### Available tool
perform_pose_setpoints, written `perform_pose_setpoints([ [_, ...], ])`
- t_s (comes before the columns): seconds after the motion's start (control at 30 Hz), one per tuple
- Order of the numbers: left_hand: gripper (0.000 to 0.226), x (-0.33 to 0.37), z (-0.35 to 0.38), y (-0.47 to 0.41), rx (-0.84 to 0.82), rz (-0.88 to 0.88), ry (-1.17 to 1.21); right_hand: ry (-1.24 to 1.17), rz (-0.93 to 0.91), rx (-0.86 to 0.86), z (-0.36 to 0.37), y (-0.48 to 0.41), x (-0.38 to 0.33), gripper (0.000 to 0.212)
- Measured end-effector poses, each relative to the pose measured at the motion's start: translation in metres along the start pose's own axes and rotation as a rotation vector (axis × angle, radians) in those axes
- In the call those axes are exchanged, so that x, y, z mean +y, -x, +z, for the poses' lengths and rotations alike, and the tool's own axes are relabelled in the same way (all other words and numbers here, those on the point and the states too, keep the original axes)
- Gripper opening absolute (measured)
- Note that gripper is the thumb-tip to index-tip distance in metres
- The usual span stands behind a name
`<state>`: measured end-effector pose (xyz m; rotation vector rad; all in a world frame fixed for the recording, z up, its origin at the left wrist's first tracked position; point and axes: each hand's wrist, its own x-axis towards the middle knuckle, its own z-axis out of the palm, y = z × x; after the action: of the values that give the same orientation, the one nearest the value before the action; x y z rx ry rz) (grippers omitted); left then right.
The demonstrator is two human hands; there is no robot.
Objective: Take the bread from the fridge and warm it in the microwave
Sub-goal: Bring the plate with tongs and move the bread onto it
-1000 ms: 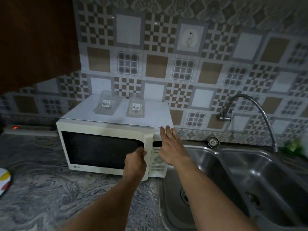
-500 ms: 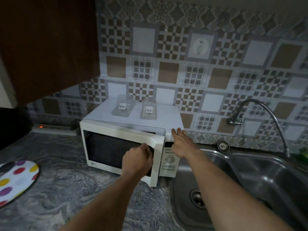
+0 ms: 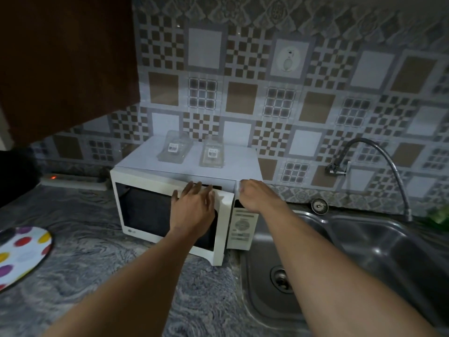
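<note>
**Microwave Door: Hand Positions**

The microwave (image 3: 155, 176) stands on the bench (image 3: 73, 263) beside the sink (image 3: 393, 254) (door (image 3: 224, 199) ajar). Left hand (image 3: 192, 210): fingers straight, flat against the door. Right hand (image 3: 255, 195): fingers curled over the top right corner. Clear containers (image 3: 175, 149) lie on top.

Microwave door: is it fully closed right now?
No, the microwave door is ajar: its right edge stands clear of the control panel.

The microwave (image 3: 240, 164) is white with a black door window. Beneath it the counter (image 3: 97, 251) swirls grey; behind it, wall tiles (image 3: 243, 98) show brown, white and checkered squares.
</note>
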<state>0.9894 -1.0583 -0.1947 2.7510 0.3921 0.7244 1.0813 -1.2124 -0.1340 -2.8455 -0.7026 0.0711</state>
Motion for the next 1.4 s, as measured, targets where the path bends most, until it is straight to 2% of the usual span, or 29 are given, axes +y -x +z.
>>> perform_pose_setpoints([
  [0.1, 0.039, 0.008, -0.007, 0.006, 0.159, -0.043, 0.082, 0.0, -0.013, -0.002, 0.001, -0.004, 0.002, 0.028],
  [0.17, 0.04, 0.009, -0.013, 0.005, 0.193, -0.098, 0.108, -0.001, -0.019, -0.009, 0.0, -0.009, 0.001, 0.028],
  [0.37, 0.04, 0.008, -0.035, 0.009, 0.141, -0.261, 0.007, 0.063, -0.114, -0.05, 0.0, -0.015, -0.017, 0.03],
  [0.47, 0.027, 0.004, -0.048, 0.018, 0.082, -0.34, -0.014, 0.092, -0.143, -0.053, 0.004, -0.017, -0.026, 0.034],
  [0.57, 0.017, -0.009, -0.065, 0.031, 0.092, -0.387, -0.013, 0.11, -0.17, -0.079, 0.008, -0.022, -0.047, 0.044],
  [0.73, 0.045, -0.035, -0.092, 0.046, 0.051, -0.537, -0.072, 0.154, -0.222, -0.127, 0.021, -0.034, -0.088, 0.057],
  [0.87, 0.027, -0.056, -0.102, 0.052, -0.04, -0.572, -0.157, 0.177, -0.273, -0.141, 0.033, -0.044, -0.113, 0.062],
  [1.2, 0.027, -0.101, -0.124, 0.071, -0.045, -0.543, -0.224, 0.156, -0.317, -0.185, 0.051, -0.065, -0.169, 0.069],
  [1.4, 0.052, -0.134, -0.131, 0.08, -0.082, -0.447, -0.306, 0.181, -0.354, -0.214, 0.06, -0.071, -0.203, 0.068],
])
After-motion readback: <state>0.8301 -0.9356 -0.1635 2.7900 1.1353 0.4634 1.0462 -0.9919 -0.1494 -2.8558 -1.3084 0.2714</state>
